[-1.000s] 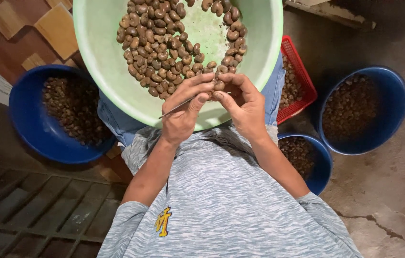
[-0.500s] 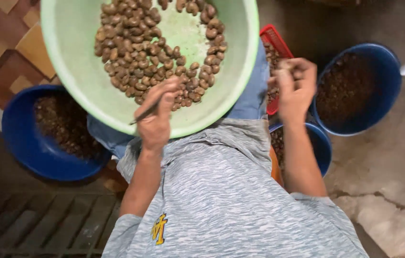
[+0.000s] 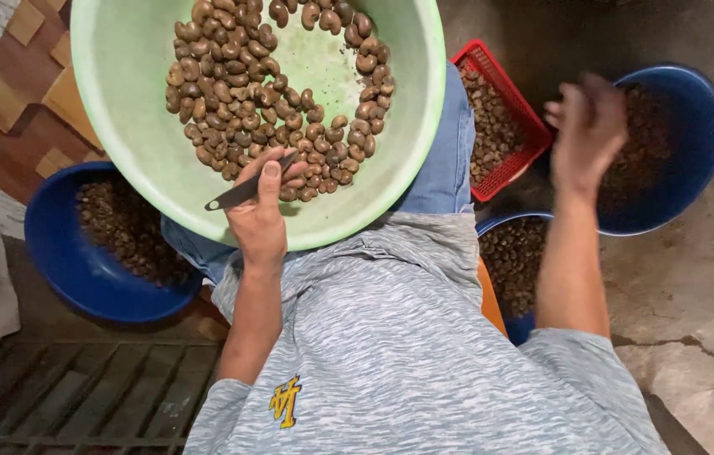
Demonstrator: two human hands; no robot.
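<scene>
While the left hand [image 3: 260, 221] grips a small blade [image 3: 247, 190] over the green basin [image 3: 134, 126] — the right hand [image 3: 586, 135], blurred at two o'clock, grip unclear — hovers above a blue tub [image 3: 694, 168].

The right hand [image 3: 586, 126] is smeared by motion blur over the large blue plastic tub [image 3: 694, 160], so its fingers cannot be told open from closed, nor whether they hold anything. The pale green plastic basin [image 3: 121, 143] is cut off by the top edge. The red plastic mesh basket [image 3: 504, 135] is partly hidden behind that basin's rim. The small blue bowl [image 3: 509, 253] lies half hidden by the grey shirt and right forearm. The thin dark blade [image 3: 235, 195] disappears under the left hand [image 3: 260, 223].
</scene>
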